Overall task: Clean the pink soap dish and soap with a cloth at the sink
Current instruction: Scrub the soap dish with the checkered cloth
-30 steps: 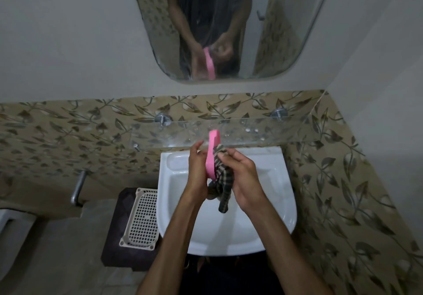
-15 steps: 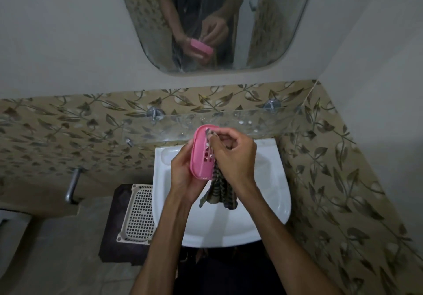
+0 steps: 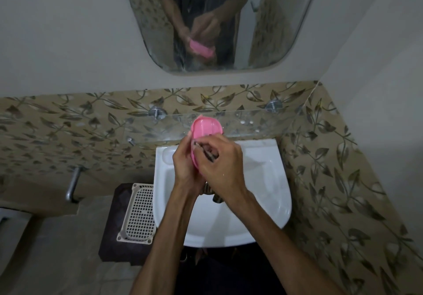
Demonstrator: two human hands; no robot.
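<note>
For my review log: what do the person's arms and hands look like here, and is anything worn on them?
Two bare forearms come up from the bottom edge of the head view. No sleeve, watch, ring or glove shows on the left hand or the right hand. Both are slim, with bare wrists. In the mirror the arms also look uncovered, beside a dark striped garment.

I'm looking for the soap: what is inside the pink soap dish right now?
The pink soap dish shows a bare pink upper half. The right hand presses the checked cloth into the lower half, covering it, so soap cannot be confirmed there.
</note>
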